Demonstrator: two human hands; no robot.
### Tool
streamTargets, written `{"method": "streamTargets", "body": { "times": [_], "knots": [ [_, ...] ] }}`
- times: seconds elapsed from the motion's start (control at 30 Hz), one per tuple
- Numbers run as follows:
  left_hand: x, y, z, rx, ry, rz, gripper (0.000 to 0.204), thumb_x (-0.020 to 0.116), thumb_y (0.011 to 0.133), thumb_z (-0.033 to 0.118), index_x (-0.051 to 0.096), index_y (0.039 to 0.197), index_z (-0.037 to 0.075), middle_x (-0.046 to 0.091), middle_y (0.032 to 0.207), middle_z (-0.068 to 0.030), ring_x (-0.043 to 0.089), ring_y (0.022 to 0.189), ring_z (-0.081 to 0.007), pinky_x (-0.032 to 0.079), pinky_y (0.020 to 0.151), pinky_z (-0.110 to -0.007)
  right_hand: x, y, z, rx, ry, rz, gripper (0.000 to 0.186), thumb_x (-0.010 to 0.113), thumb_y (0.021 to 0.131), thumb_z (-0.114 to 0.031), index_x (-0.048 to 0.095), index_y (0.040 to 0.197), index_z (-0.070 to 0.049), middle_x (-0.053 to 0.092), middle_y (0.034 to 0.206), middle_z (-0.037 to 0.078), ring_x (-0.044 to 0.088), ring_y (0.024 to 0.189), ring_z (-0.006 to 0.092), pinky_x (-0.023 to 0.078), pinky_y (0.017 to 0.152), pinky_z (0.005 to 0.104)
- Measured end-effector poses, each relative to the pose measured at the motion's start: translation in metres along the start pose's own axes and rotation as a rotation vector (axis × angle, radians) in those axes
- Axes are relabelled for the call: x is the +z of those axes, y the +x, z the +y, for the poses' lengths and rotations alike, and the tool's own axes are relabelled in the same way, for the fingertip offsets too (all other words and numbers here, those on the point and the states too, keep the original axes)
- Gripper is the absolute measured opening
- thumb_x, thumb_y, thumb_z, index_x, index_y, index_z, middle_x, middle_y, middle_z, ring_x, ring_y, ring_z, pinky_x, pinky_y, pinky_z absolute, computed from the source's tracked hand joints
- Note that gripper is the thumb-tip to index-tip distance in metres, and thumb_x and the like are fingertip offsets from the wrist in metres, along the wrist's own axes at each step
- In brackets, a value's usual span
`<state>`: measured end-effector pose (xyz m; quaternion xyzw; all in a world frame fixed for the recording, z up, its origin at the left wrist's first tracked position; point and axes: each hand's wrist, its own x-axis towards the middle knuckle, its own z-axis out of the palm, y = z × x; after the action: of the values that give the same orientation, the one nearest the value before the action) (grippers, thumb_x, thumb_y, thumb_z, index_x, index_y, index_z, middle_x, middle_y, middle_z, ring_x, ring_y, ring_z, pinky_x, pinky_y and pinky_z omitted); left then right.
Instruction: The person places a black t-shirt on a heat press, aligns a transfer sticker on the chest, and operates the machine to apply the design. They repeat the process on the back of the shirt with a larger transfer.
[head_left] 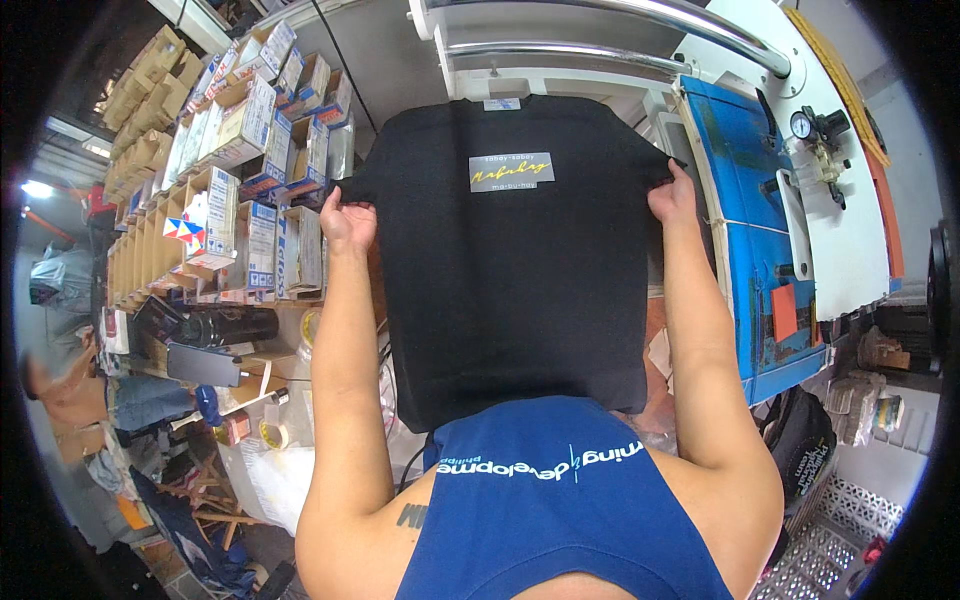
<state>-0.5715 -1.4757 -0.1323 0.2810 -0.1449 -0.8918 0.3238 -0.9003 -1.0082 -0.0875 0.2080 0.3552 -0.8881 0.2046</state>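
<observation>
A black T-shirt lies spread out in front of me, its collar at the far end and its hem against my body. Across its chest sits a small grey rectangle with yellow and white lettering. At the left sleeve edge, my left hand is closed, pinching the cloth. My right hand grips the opposite sleeve between thumb and fingers. Both arms reach forward, and the sleeves are drawn out sideways. The shirt hides most of the surface under it.
Stacked cardboard boxes fill shelves on the left. To the right stands a blue machine part beside a white panel with a pressure gauge. Metal rods run across the far side. A black bag hangs at the lower right.
</observation>
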Motion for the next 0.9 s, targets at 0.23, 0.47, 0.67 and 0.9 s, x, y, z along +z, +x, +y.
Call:
{"method": "streamTargets", "body": {
  "times": [0.23,0.47,0.67,0.9],
  "knots": [
    [0.013,-0.013,-0.007,0.052,-0.081,-0.031,0.029,0.06,0.09,0.021,0.064,0.112,0.003,0.069,0.119,-0.0159,0.062,0.114,-0.0327,0.043,0.106,-0.05,0.008,-0.012,0.002,-0.025,0.022,-0.009,0.042,0.048,0.106,-0.022,0.05,0.137,0.007,0.053,0.145,0.023,0.045,0.139,0.0373,0.022,0.123,0.0538],
    [0.0,0.0,-0.002,0.02,-0.108,-0.048,0.034,0.06,0.088,0.021,0.066,0.115,0.001,0.068,0.121,-0.0185,0.06,0.118,-0.036,0.037,0.112,-0.053,0.012,-0.013,0.004,-0.01,-0.012,-0.019,0.043,0.048,0.105,-0.021,0.049,0.138,0.006,0.052,0.145,0.024,0.046,0.138,0.0393,0.021,0.123,0.0563],
    [0.005,-0.005,-0.003,0.043,-0.03,-0.025,0.036,0.06,0.089,0.025,0.066,0.116,0.002,0.068,0.124,-0.0162,0.06,0.118,-0.0342,0.037,0.11,-0.052,0.011,-0.014,0.0,-0.027,-0.045,-0.012,0.047,0.051,0.104,-0.027,0.048,0.14,0.003,0.05,0.147,0.026,0.045,0.139,0.0373,0.022,0.123,0.0534],
    [-0.027,-0.04,-0.014,0.203,1.114,0.227,0.026,0.065,0.096,0.025,0.065,0.112,0.004,0.068,0.104,-0.0067,0.063,0.087,-0.0181,0.048,0.074,-0.031,0.006,-0.11,0.003,-0.598,-1.526,-0.022,0.032,0.066,0.093,-0.028,0.069,0.117,-0.007,0.069,0.123,0.014,0.064,0.115,0.0319,0.05,0.098,0.0435]
  ]
}}
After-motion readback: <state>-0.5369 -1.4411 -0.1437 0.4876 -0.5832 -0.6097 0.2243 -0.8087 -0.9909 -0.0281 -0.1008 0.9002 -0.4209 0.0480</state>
